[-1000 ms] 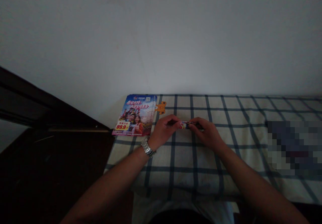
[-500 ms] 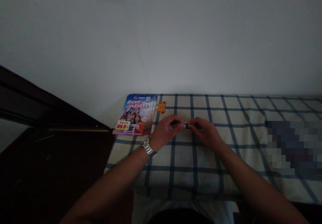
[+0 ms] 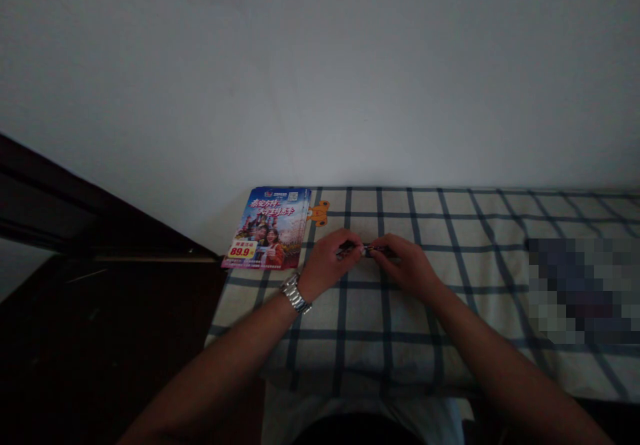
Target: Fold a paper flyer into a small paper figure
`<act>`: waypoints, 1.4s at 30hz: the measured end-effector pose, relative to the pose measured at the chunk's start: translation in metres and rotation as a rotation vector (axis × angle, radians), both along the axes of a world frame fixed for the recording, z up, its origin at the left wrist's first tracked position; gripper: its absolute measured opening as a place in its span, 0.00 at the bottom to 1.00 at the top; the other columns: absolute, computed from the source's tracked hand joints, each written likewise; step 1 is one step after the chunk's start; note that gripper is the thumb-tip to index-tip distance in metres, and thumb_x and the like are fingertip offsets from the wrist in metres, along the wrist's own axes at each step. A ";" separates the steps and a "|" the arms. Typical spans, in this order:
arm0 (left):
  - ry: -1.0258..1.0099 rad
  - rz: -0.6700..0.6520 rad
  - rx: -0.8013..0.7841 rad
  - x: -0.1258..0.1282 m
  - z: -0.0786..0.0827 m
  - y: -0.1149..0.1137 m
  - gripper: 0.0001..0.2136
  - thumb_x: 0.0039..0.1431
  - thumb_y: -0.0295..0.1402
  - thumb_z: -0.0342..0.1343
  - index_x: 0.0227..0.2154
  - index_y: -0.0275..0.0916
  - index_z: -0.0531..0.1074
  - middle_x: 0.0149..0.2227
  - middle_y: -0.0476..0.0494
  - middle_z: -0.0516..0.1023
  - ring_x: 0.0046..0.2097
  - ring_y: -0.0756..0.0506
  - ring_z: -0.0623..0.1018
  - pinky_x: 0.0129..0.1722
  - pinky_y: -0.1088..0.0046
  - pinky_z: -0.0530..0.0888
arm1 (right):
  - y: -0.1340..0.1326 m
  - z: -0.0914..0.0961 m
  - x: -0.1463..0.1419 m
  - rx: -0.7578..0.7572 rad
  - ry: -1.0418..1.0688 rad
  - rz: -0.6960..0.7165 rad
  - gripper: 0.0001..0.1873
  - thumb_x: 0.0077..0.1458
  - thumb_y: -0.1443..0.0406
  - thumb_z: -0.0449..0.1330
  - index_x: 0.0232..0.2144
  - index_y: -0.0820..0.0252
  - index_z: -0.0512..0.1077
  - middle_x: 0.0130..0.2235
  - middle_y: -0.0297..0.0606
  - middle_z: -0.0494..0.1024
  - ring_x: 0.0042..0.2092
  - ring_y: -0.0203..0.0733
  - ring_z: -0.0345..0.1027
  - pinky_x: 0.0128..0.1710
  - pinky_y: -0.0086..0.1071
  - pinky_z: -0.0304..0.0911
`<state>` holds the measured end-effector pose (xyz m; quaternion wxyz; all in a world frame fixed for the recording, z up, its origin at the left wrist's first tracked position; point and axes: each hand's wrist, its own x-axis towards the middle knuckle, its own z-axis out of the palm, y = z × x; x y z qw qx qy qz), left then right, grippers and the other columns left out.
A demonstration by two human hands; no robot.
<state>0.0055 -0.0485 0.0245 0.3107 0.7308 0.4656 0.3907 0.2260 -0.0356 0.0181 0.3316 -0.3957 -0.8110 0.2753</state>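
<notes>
Centrally, item one: a slim dark object (image 3: 373, 250), too small for me to identify, held across the middle of the frame. Left hand (image 3: 330, 262): closed in a pinch on its left end. Right hand (image 3: 407, 265): closed in a pinch on its right end. Item two: a steel link watch (image 3: 295, 294) on the left wrist. Item three: a glossy brochure (image 3: 265, 228) printed 89.9, left of the hands, on a blue-checked cloth (image 3: 380, 358), an orange cutout (image 3: 319, 213) just beside it. Far right, a pixelated patch (image 3: 583, 292) I cannot read. Behind everything, a plain grey wall (image 3: 320, 65).
</notes>
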 end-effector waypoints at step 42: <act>0.011 -0.063 0.074 0.003 0.004 -0.001 0.03 0.64 0.32 0.58 0.35 0.41 0.76 0.38 0.46 0.76 0.45 0.44 0.76 0.46 0.67 0.72 | -0.005 0.003 -0.008 -0.045 0.149 -0.015 0.02 0.63 0.63 0.60 0.38 0.54 0.73 0.36 0.37 0.78 0.38 0.43 0.73 0.39 0.36 0.69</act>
